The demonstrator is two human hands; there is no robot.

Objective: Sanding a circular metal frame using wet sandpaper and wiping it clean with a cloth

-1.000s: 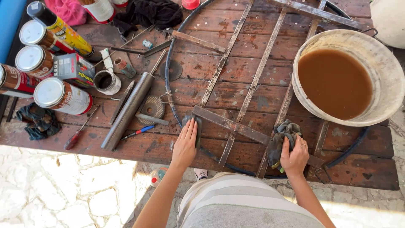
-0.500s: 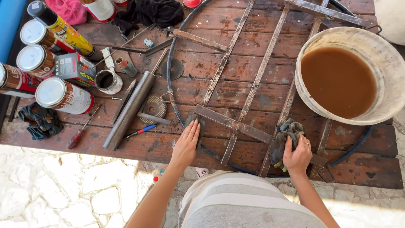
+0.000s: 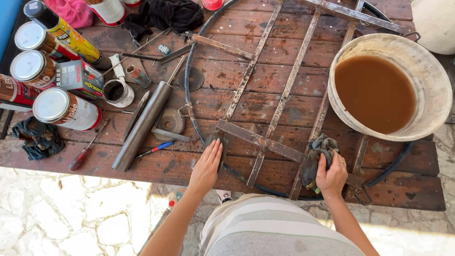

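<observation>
At table's near edge, grate (image 3: 284,95) is steadied by flat open left hand (image 3: 207,166); rag (image 3: 316,159) gripped by right hand (image 3: 332,175) for wiping

Worn red wooden table (image 3: 142,166), pale stone paving (image 3: 71,213) (sunlit)

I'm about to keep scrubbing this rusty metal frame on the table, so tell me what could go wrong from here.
The bucket of brown liquid sits on the frame near the table's right edge; pushing the frame could slop or tip it. Your left hand presses bare on rusty flat bars, so a sharp edge might cut it; only the right hand has a rag. The loose steel tube and pen beside the frame could roll off.
</observation>
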